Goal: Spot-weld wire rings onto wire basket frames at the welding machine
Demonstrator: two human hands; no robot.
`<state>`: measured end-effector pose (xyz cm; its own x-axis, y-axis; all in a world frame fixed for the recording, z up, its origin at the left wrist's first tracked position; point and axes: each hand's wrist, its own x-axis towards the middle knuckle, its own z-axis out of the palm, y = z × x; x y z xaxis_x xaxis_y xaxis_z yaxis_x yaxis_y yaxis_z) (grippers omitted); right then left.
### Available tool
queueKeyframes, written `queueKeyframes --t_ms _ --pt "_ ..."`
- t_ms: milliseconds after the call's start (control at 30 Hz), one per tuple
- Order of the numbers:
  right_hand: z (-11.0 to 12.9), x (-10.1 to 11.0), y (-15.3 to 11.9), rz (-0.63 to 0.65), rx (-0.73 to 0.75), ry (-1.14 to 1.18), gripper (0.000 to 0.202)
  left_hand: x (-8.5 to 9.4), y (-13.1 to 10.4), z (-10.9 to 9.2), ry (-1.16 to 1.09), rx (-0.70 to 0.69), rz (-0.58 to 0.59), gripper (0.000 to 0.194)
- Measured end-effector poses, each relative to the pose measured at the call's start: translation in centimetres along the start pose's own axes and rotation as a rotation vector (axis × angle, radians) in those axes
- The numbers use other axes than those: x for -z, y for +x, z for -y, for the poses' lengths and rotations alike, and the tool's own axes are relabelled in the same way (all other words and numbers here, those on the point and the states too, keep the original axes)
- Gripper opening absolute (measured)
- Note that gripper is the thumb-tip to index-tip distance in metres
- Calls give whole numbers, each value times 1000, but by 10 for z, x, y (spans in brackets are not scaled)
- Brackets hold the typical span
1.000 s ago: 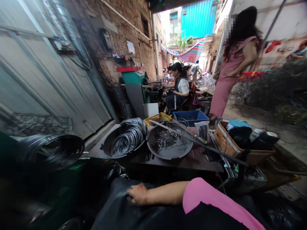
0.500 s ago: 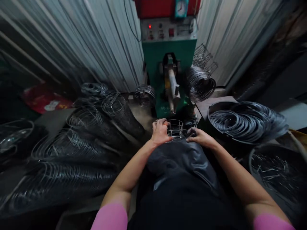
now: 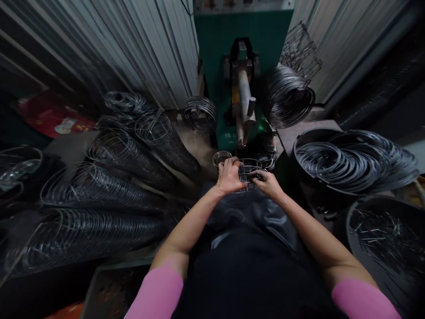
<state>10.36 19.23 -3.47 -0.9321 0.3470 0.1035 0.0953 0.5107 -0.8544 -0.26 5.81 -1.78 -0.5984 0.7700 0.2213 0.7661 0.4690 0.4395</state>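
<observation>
A small round wire basket [image 3: 249, 165] sits above my lap, just in front of the machine's metal arm. Gripping its left side is my left hand [image 3: 229, 175], fingers over the far rim and thumb on the near wires. My right hand [image 3: 266, 182] reaches over the basket's right part with dark-stained fingertips pinched together; what they hold, if anything, is too small to make out. Beyond the basket, the pale metal arm [image 3: 245, 91] of a green machine [image 3: 212, 40] points down towards it. A small round metal dish [image 3: 222, 157] shows just behind my left hand.
Long stacks of wire rings [image 3: 99, 232] lie on the left. On the right are a tub of wire rings [image 3: 352, 161] and a bin of short wire pieces [image 3: 381, 230]. Wire coils [image 3: 288, 97] flank the machine, and a crate [image 3: 109, 288] stands at lower left.
My right hand has moved from beside the basket to over its right part. My left hand still grips the basket. The view has tilted down, so the machine sits higher in it.
</observation>
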Motion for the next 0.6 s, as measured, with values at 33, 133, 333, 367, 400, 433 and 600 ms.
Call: queueKeyframes --t_ms 33,133,333,367,400,433,600 --pt "-2 2 -1 37 3 0 16 0 0 0 -6 7 6 68" --pt "-4 10 -1 112 51 -34 20 1 -1 1 -21 21 23 70" --pt "-1 18 -4 184 215 -123 27 4 0 5 -71 44 40 71" --pt "-1 17 -3 181 225 -144 28 4 0 6 -77 45 45 70" --pt "-1 17 -3 174 232 -163 27 5 1 6 -80 45 49 70" --pt "-2 16 -2 166 239 -177 24 5 1 7 -83 44 53 71" --pt "-4 11 7 142 319 -177 17 7 9 12 -94 50 63 72"
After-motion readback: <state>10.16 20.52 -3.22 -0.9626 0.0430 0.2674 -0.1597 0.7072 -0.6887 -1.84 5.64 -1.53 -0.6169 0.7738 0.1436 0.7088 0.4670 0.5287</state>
